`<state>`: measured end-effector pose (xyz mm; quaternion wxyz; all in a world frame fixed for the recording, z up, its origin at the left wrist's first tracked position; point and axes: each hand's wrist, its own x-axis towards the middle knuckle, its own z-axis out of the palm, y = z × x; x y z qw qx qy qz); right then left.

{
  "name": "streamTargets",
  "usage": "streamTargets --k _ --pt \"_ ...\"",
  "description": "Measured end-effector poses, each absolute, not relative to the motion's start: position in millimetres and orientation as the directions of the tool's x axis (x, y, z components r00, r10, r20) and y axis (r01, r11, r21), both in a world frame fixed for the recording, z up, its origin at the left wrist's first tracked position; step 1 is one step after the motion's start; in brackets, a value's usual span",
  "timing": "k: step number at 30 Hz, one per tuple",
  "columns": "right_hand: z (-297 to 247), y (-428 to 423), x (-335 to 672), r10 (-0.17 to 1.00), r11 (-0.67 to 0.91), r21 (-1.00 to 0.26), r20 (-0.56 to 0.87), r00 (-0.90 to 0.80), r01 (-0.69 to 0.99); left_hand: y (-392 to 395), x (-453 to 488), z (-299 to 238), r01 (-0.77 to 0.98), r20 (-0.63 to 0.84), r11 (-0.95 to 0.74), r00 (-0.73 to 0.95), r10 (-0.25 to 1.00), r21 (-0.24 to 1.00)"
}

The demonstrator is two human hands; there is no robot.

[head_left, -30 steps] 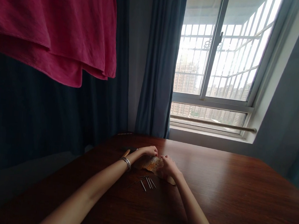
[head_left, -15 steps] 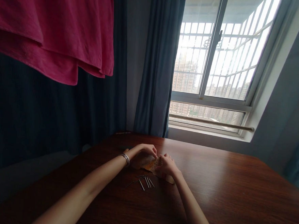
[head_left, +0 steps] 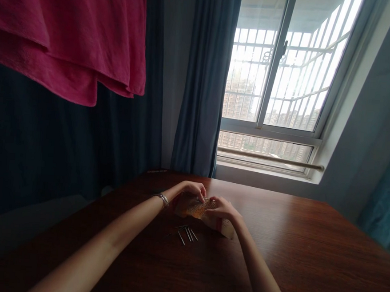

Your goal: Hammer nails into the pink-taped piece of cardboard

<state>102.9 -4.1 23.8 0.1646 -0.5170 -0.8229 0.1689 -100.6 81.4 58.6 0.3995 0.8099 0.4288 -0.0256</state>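
A soft, sheet-like tan piece with dark spots [head_left: 195, 209] stands bent above the table; it looks like cloth or paper, I cannot tell which. My left hand [head_left: 195, 189] pinches its upper edge, fingers closed, with a bracelet on the wrist. Close beside it, my right hand [head_left: 223, 206] grips the same edge between thumb and fingers. The lower right end of the piece shows a red patch and curls toward me. Several thin metal nails [head_left: 187, 234] lie loose on the wood just in front of it.
The dark reddish-brown table [head_left: 281, 250] has a glossy top. A pink towel [head_left: 72, 35] hangs at upper left before a dark blue curtain [head_left: 199, 84]. Behind the table is a barred window [head_left: 261, 97], with a rail [head_left: 270, 158] across its lower part.
The spotted piece has been lifted and bent a little more, its right end now standing out more. Both hands stay on its edge. The whole view has shifted slightly.
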Motion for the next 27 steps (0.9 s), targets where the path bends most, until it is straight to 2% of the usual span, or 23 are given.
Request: streamTargets --k 5,10,16,22,27 --pt "31.1 -3.9 142.1 0.918 0.361 -0.565 0.077 -0.389 0.742 70.4 -59.4 59.6 0.657 -0.316 -0.347 0.674 0.667 0.669" --pt "32.6 -13.4 200.0 0.924 0.325 -0.597 0.036 -0.38 0.733 52.7 -8.7 52.4 0.603 -0.315 -0.343 0.725 0.613 0.72" --pt "29.7 -36.4 267.9 0.92 0.203 -0.684 -0.112 -0.376 0.7 37.3 55.7 23.1 0.561 -0.343 -0.318 0.771 0.536 0.764" --pt "19.5 -53.9 308.8 0.916 0.159 -0.691 -0.164 -0.367 0.705 24.1 96.6 0.9 0.531 -0.312 -0.329 0.788 0.531 0.781" --pt "7.8 -55.2 321.5 0.926 0.163 -0.708 -0.131 -0.354 0.687 10.4 100.9 2.9 0.492 -0.258 -0.33 0.793 0.551 0.806"
